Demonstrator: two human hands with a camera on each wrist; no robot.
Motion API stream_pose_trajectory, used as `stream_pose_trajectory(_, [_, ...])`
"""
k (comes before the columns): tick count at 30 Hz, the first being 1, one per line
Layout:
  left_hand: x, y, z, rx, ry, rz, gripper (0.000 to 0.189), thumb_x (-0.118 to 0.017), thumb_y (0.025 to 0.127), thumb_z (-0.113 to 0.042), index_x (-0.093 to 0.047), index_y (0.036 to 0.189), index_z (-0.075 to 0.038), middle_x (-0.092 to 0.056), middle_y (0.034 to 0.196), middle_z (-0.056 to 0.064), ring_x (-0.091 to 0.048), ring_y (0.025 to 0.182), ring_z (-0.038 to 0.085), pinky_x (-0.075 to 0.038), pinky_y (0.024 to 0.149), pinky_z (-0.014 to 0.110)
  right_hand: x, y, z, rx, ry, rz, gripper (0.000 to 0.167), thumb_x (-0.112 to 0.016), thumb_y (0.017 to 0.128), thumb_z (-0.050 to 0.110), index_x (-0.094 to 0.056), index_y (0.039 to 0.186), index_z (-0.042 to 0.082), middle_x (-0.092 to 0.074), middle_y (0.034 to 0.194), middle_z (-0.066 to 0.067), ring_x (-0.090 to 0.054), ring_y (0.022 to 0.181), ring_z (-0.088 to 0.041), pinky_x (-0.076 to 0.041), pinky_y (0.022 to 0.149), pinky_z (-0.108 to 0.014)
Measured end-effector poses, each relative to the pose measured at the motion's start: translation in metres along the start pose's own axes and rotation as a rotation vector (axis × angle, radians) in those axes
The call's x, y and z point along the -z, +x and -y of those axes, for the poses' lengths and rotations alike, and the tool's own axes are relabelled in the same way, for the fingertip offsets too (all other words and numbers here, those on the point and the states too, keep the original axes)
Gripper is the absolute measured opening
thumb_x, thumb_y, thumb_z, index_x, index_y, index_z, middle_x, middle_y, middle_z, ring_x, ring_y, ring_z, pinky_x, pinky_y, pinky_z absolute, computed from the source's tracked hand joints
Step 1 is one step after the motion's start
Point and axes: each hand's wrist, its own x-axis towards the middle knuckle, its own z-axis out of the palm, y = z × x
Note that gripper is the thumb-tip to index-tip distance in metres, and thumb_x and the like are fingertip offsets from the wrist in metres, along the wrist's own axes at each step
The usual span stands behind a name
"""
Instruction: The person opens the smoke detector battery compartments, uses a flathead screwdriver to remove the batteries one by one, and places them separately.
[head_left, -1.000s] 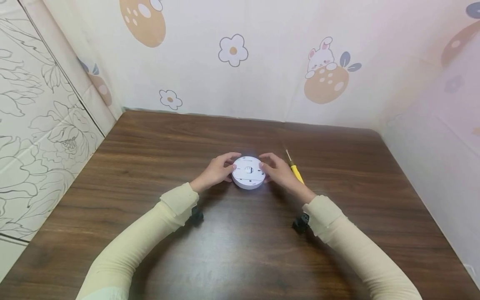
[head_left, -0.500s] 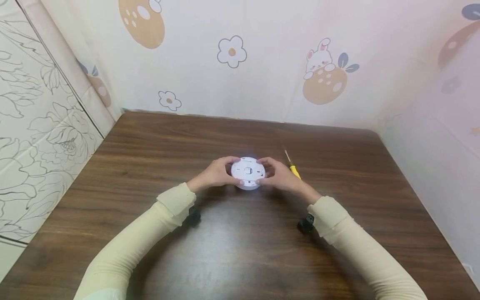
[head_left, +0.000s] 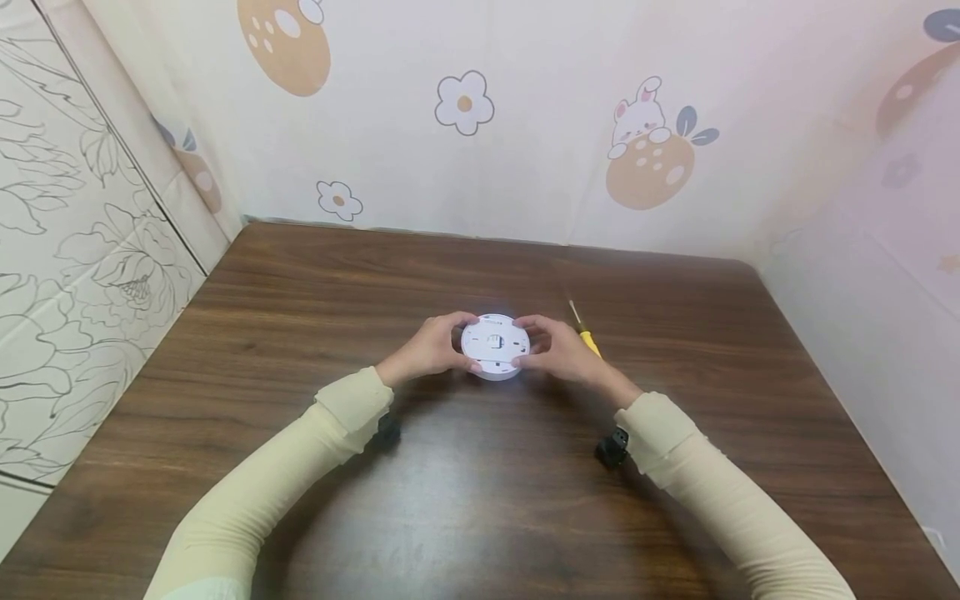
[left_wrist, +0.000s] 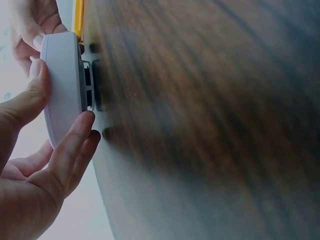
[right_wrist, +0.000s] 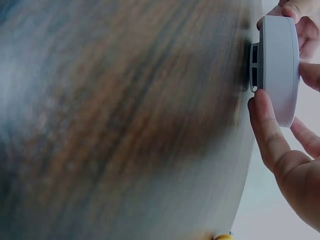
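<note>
A round white smoke detector [head_left: 495, 343] lies back side up between the two hands, a flat plate with small slots on top. Its slotted vent [left_wrist: 88, 85] faces down toward the table in the left wrist view. On its left side the left hand [head_left: 435, 345] grips the rim, thumb at the near edge and index finger at the far edge. The right hand [head_left: 558, 350] grips the opposite rim in the same way. Other fingers of both hands reach under the detector in the wrist views. Whether it touches the table is hard to tell.
A screwdriver [head_left: 587, 338] with a yellow handle lies just beyond the right hand, its tip pointing away. The brown wood-grain table [head_left: 480, 500] meets a patterned curtain [head_left: 547, 167] at its back edge. Black wrist cameras [head_left: 611, 448] hang below the sleeves.
Both thumbs have slid from the sides of the plate to its near edge, and the index fingers now sit on the far edge. The detector has barely moved.
</note>
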Motion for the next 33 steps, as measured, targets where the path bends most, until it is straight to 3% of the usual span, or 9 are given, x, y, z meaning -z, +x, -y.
stream_pose_trajectory(12, [-0.0008, 0.0002, -0.0014, -0.007, 0.031, -0.020, 0.072, -0.088, 0.068, -0.016, -0.053, 0.127, 0.006, -0.059, 0.123, 0.019, -0.055, 0.103, 0.026, -0.047, 0.092, 0.037, 0.0011, -0.0004, 0.0016, 0.001, 0.014, 0.010, 0.060, -0.078, 0.081, 0.012, -0.052, 0.134, 0.002, -0.057, 0.127, -0.019, -0.063, 0.100, -0.028, -0.055, 0.086, -0.038])
stream_pose_trajectory(23, [0.0007, 0.0026, -0.0043, -0.062, 0.087, 0.008, 0.067, -0.086, 0.070, -0.014, -0.052, 0.124, 0.008, -0.058, 0.123, 0.021, -0.054, 0.106, 0.027, -0.045, 0.099, 0.038, 0.0047, -0.0023, -0.0009, -0.016, 0.033, 0.032, 0.061, -0.075, 0.083, 0.013, -0.050, 0.138, 0.006, -0.053, 0.135, -0.013, -0.059, 0.104, -0.025, -0.054, 0.087, -0.037])
stream_pose_trajectory(33, [0.0035, 0.0027, -0.0021, -0.074, 0.098, 0.021, 0.064, -0.085, 0.071, -0.013, -0.053, 0.123, 0.007, -0.059, 0.122, 0.021, -0.054, 0.106, 0.027, -0.045, 0.099, 0.039, 0.0056, -0.0014, -0.0028, -0.009, 0.086, 0.076, 0.063, -0.073, 0.085, 0.012, -0.045, 0.141, 0.006, -0.056, 0.130, -0.017, -0.059, 0.093, -0.026, -0.054, 0.077, -0.030])
